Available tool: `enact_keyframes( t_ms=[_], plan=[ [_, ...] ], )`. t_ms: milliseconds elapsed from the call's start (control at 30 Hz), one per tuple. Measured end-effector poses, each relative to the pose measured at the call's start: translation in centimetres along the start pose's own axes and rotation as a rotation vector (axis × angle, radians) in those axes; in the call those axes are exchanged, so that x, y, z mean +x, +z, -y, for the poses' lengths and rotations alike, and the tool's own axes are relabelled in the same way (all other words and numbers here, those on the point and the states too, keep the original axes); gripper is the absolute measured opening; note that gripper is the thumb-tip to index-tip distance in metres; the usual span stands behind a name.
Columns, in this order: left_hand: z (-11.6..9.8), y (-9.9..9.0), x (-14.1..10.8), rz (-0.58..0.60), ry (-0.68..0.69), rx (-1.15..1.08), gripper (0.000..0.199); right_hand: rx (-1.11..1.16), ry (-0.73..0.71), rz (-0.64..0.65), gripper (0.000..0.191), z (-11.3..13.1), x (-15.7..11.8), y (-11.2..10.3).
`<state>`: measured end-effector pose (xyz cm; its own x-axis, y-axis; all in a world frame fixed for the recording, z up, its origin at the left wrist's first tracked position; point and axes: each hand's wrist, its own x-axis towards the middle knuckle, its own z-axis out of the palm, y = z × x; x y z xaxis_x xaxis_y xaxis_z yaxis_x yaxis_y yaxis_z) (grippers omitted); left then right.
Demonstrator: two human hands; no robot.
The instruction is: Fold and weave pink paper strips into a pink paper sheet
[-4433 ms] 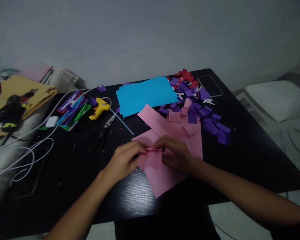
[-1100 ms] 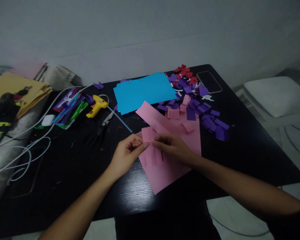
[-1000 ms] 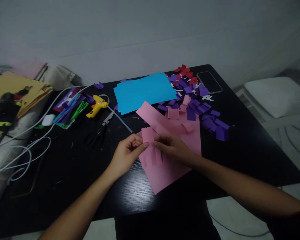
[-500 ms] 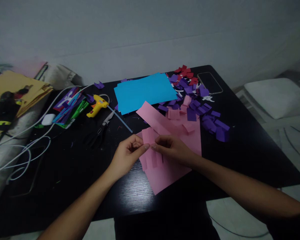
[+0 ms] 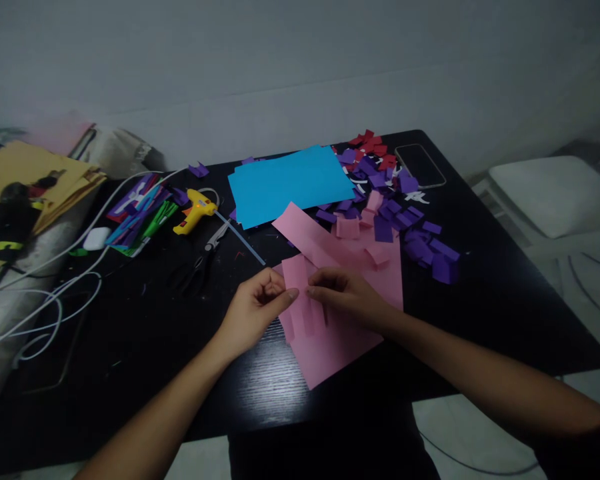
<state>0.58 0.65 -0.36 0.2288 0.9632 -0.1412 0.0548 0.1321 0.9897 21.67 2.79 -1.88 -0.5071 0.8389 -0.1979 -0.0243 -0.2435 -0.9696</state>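
Between my two hands is a pink paper strip (image 5: 295, 275), held upright above the table's front part. My left hand (image 5: 257, 303) pinches its left edge, thumb in front and fingers curled behind. At the strip's right edge my right hand (image 5: 347, 297) is closed, thumb and forefinger pinching the paper. Below them lies a larger pink paper sheet (image 5: 330, 357), partly covered by my right hand. A wide pink strip (image 5: 310, 233) lies slantwise beyond my hands, with small folded pink pieces (image 5: 349, 228) beside it.
Blue sheets (image 5: 290, 187) lie behind the pink paper. Purple paper pieces (image 5: 420, 247) and red ones (image 5: 375, 143) spread to the right, near a phone (image 5: 420, 165). On the left are a yellow glue gun (image 5: 196, 210), scissors (image 5: 197, 270) and white cables (image 5: 55, 300).
My thumbs have moved slightly apart on the pink strip, showing more of its front. The strip has shifted a touch to the left. Other things stay put.
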Motion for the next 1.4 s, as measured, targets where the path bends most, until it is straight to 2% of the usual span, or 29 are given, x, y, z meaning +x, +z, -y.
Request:
enact_keyframes(
  t_ms=[200,367,600,767,867,967,1033,1100,1133,1267,1333,1400],
  plan=[
    [0.2,-0.1,-0.1,0.058,-0.034,0.009,0.025,-0.025,-0.037,0.0,0.027,-0.3,-0.1,0.0],
    [0.3,-0.1,-0.2,0.037,-0.043,0.071,0.028,-0.014,-0.019,0.009,0.027,-0.1,-0.2,0.4],
    [0.2,0.0,0.0,0.043,-0.042,-0.009,0.028,0.025,-0.01,0.01,0.031,0.0,-0.2,0.4],
    [0.2,0.1,-0.1,0.03,0.011,0.027,0.026,0.034,-0.008,0.014,0.031,-0.2,-0.3,0.5],
    [0.0,-0.2,-0.3,-0.018,0.202,0.193,0.017,-0.043,-0.132,-0.029,0.025,-0.1,-0.5,0.6],
    [-0.5,-0.8,-0.5,-0.042,0.561,0.381,0.001,-0.168,-0.329,-0.13,0.019,0.0,-0.6,0.6],
    [-0.6,-1.1,-0.7,-0.095,0.744,0.507,0.01,-0.173,-0.383,-0.249,0.027,0.1,-0.5,0.5],
    [-0.6,-1.4,-0.9,-0.166,0.853,0.644,0.017,-0.077,-0.312,-0.318,0.035,0.2,-0.3,0.4],
    [-0.5,-1.4,-0.9,-0.189,0.893,0.705,0.017,0.009,-0.234,-0.295,0.035,0.2,-0.2,0.4],
    [-0.1,-1.6,-1.0,-0.224,0.978,0.866,0.015,0.367,0.097,0.024,0.042,0.7,0.0,0.4],
    [0.0,-1.6,-1.0,-0.224,0.984,0.905,0.016,0.402,0.122,0.083,0.038,0.8,-0.1,0.4],
    [0.1,-1.6,-0.9,-0.204,0.974,0.915,0.02,0.374,0.083,0.061,0.031,0.8,-0.1,0.4]
  ],
)
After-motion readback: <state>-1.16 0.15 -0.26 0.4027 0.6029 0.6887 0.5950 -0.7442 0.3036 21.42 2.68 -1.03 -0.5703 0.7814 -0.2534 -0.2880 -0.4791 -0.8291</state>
